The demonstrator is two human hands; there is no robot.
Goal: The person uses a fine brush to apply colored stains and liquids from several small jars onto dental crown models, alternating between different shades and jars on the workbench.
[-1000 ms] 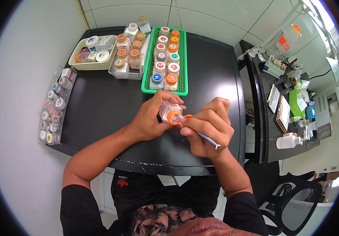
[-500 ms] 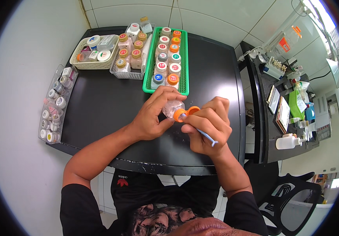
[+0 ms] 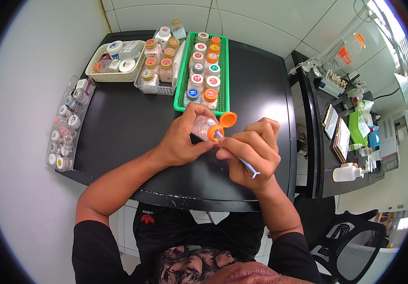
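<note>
My left hand [image 3: 182, 137] is closed around a small clear bottle [image 3: 202, 127] with pinkish contents, tilted with its mouth toward my right hand. The bottle's orange flip cap [image 3: 227, 119] stands open on its far side. Between the thumb and fingers of my right hand [image 3: 253, 149] is a thin light-blue plastic stick [image 3: 245, 164] with a forked rear end. Its front end goes into the bottle's mouth, and the tip is hidden inside. Both hands are above the black table [image 3: 123, 128].
Beyond my hands a green basket [image 3: 226, 75] holds several capped bottles. Left of it stand a grey basket [image 3: 154, 90] of bottles and a cream basket [image 3: 114, 78]. A clear rack [image 3: 73, 137] of small jars lines the left edge. A cluttered side table [image 3: 325, 156] is at right.
The bottle has turned in my left hand, and its orange cap has moved up and away from my right fingers. The stick stays at the bottle's mouth.
</note>
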